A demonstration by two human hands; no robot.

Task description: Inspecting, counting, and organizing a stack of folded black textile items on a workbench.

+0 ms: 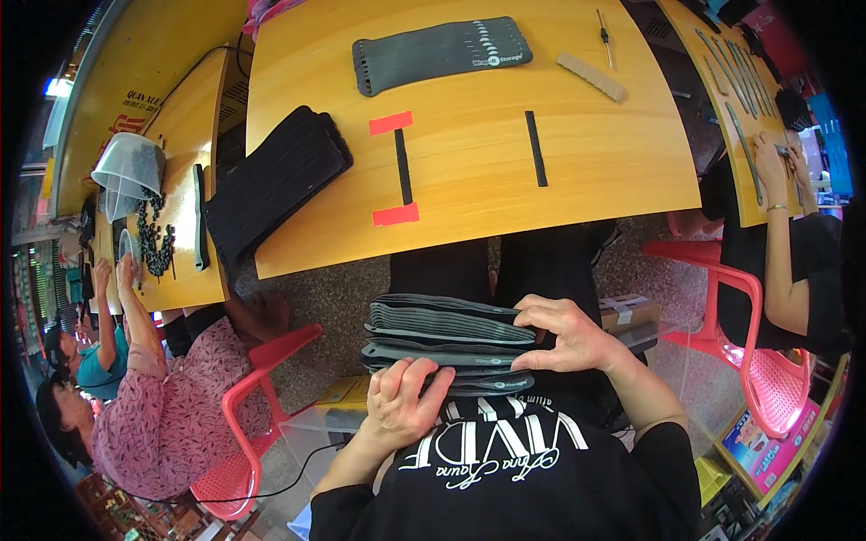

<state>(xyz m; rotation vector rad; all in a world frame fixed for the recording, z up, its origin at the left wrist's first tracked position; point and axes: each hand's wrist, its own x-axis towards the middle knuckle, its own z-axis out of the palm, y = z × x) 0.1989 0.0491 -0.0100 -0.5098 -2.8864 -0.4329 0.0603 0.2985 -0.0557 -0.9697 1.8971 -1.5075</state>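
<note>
A thick stack of dark grey, flat strap-like sheets stands on edge over my lap, in front of my black shirt. My left hand is closed on its near left corner, fingers curled. At the right end, my right hand grips the stack with thumb and fingers on either side. The sheets fan apart slightly at their left ends. On the table lies a similar grey sheet with a row of holes along one end and cut-outs near the other.
A black ribbed stack overhangs the table's left edge. Two black strips, red tape, a tan bar and a thin screwdriver-like tool lie on top. Co-workers sit on red chairs at both sides.
</note>
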